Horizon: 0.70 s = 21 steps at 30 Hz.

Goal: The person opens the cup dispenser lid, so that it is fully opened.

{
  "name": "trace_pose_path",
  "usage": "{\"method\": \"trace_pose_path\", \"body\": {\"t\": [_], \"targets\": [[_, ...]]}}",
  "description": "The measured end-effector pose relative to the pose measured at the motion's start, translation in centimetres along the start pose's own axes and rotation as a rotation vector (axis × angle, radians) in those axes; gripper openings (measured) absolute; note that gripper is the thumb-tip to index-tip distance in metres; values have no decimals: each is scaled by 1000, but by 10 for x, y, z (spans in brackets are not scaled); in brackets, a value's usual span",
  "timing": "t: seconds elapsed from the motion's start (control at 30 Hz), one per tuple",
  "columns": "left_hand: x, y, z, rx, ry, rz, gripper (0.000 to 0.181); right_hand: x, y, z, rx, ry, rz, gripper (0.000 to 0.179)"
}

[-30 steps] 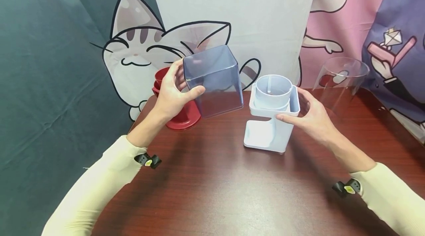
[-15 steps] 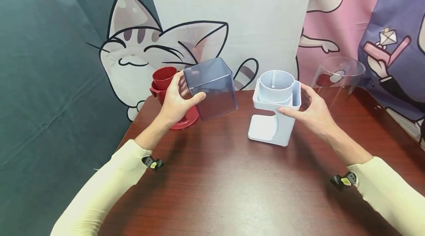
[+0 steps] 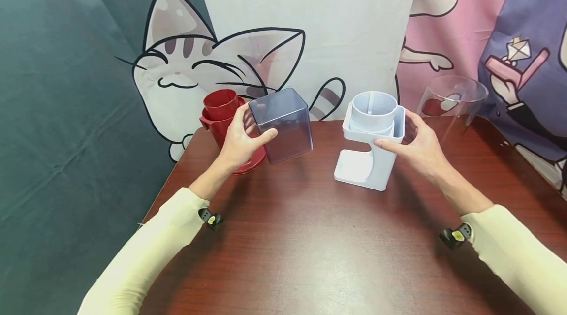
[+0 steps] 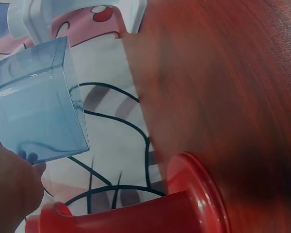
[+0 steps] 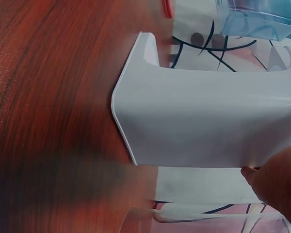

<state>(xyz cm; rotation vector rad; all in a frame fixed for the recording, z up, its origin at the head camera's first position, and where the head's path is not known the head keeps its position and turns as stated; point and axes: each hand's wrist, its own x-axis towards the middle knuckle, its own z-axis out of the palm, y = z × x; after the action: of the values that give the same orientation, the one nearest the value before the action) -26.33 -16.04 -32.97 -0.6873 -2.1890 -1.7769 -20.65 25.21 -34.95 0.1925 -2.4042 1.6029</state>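
My left hand [image 3: 242,143] grips a see-through bluish square box [image 3: 288,130], thumb on the near side and fingers behind it. The box hangs tilted above the table, its closed face upward. My right hand [image 3: 423,147] holds the upper part of a white stand [image 3: 383,165], thumb across its front and fingers behind. A round white collar [image 3: 374,108] rises from the square top of this upright stand, over a flat foot [image 3: 354,166]. In the right wrist view the stand's foot [image 5: 128,104] is right at the tabletop. A gap separates box and stand.
Behind my left hand stands a red piece [image 3: 217,120] with a cup-like top and round base. A clear round-rimmed container [image 3: 456,93] stands at the back right. The brown table [image 3: 301,236] ends at a printed cloth backdrop [image 3: 354,34].
The box has come down slightly in my left hand. The white stand has shifted a little away and to the right, with my right hand still on it.
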Motion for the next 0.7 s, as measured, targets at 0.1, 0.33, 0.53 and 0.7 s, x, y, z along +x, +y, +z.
{"method": "trace_pose_path", "body": {"t": [0.1, 0.33, 0.53, 0.7], "targets": [[0, -6, 1, 8, -3, -17, 80, 4, 1, 2, 16, 6, -1, 90], [0, -19, 6, 65, 2, -76, 84, 11, 4, 4, 26, 7, -3, 91], [1, -29, 11, 84, 2, -111, 89, 18, 7, 3, 32, -4, 14, 93], [2, -38, 15, 90, -2, -137, 89, 25, 9, 1, 52, -24, 29, 93]]}}
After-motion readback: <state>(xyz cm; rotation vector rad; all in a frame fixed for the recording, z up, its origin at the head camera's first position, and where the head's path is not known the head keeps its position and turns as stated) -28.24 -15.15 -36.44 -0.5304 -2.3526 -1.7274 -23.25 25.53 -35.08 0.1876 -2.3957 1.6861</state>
